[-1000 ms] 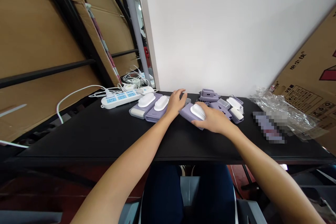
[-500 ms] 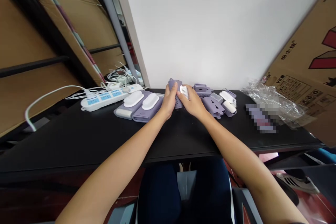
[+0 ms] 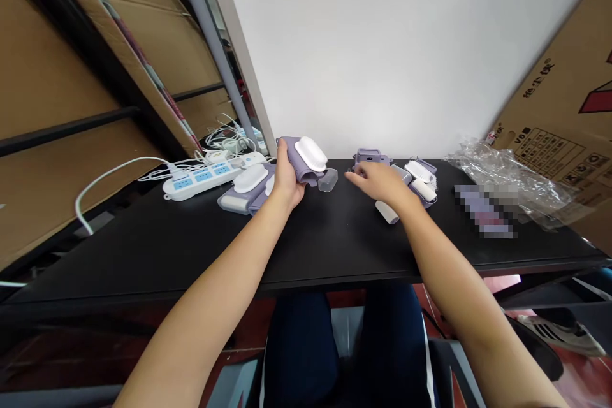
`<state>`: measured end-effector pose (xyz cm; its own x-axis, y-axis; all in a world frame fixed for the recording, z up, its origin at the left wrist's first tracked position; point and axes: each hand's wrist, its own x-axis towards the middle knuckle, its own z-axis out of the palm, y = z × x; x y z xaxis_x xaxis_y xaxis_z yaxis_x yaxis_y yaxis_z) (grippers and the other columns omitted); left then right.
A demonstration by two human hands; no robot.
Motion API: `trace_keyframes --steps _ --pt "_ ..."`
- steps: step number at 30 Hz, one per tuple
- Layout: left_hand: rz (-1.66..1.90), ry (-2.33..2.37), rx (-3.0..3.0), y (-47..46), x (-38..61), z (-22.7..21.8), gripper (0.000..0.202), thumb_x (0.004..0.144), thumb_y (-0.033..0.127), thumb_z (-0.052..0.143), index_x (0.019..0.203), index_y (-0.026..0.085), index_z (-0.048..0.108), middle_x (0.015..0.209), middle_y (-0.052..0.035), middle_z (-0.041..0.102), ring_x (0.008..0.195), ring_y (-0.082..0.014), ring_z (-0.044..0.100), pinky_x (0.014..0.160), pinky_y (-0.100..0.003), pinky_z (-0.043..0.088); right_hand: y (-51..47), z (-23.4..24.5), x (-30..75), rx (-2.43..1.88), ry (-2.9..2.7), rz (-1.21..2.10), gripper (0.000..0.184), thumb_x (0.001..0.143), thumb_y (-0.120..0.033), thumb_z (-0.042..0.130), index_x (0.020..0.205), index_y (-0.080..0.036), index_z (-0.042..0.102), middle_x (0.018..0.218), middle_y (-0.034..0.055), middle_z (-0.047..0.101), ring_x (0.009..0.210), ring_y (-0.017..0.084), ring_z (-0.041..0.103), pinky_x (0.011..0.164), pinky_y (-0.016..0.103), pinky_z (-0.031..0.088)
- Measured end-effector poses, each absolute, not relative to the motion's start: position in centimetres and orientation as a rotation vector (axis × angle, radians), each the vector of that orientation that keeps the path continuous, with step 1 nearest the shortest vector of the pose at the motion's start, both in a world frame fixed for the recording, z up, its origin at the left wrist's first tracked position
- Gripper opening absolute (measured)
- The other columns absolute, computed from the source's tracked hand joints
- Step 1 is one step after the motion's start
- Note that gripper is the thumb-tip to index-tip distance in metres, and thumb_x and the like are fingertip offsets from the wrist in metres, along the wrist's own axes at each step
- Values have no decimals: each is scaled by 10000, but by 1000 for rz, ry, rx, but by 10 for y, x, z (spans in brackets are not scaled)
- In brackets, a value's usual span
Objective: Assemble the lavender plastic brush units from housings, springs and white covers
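- A white power strip [image 3: 198,185] lies on the black table [image 3: 143,255].
- The left hand [image 3: 287,182] grips a tilted lilac case [image 3: 291,156] with a white oval top, a grey block [image 3: 327,180] just beside it.
- The right hand [image 3: 380,182] hangs open, palm down, near a lilac box [image 3: 370,157], above a white roller [image 3: 386,211].

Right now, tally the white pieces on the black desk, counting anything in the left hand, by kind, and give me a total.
White oval-backed brushes: 4, one held in the left hand, one partly hidden behind it
White rounded bars: 3
Total: 7
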<state>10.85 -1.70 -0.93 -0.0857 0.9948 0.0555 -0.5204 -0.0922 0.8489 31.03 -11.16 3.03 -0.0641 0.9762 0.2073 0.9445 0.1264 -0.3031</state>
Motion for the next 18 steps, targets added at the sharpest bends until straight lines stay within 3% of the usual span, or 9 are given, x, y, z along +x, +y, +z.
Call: trace_keyframes --steps 4,7,10,12,16,18 --pt "1386 768 652 -20 101 -2 648 1042 706 327 1364 215 602 1148 -98 772 1021 -229 772 864 -383 657 -128 43 314 -2391 -2109 1 430 1007 -527 574 1089 -169 797 1093 194 797 1075 375 741 850 451 526" --pt "1314 699 632 -25 104 1 642 1044 690 337 1346 194 612 1037 -103 779 939 -238 785 790 -375 661 -135 42 304 -2445 -2285 27 359 982 -420 641 1180 -159 789 1204 202 779 1136 374 734 870 430 527" --pt "1292 646 642 -32 108 4 606 1009 688 455 1280 180 647 984 -102 781 911 -242 788 758 -352 660 -139 39 297 -2354 -2379 64 448 962 -330 649 1385 -189 695 1372 205 703 1173 380 719 884 434 527" --pt "1299 605 681 -36 110 5 555 964 663 571 1224 180 664 980 -99 784 929 -246 788 781 -350 661 -141 38 296 -2328 -2365 85 516 955 -300 641 1460 -194 627 1410 215 671 1175 385 713 894 446 525" --pt "1325 542 838 -40 114 4 536 824 612 776 1130 182 681 1041 -103 788 1013 -255 773 891 -363 648 -140 36 297 -2366 -2321 185 496 935 -214 626 1426 -145 627 1265 233 732 1171 403 705 861 445 522" --pt "1381 582 931 -40 116 1 560 776 596 825 1124 182 681 1092 -100 785 1060 -258 761 947 -368 628 -137 33 297 -2276 -2352 296 515 924 -178 622 1439 -176 620 1296 217 720 1144 381 714 835 421 523"
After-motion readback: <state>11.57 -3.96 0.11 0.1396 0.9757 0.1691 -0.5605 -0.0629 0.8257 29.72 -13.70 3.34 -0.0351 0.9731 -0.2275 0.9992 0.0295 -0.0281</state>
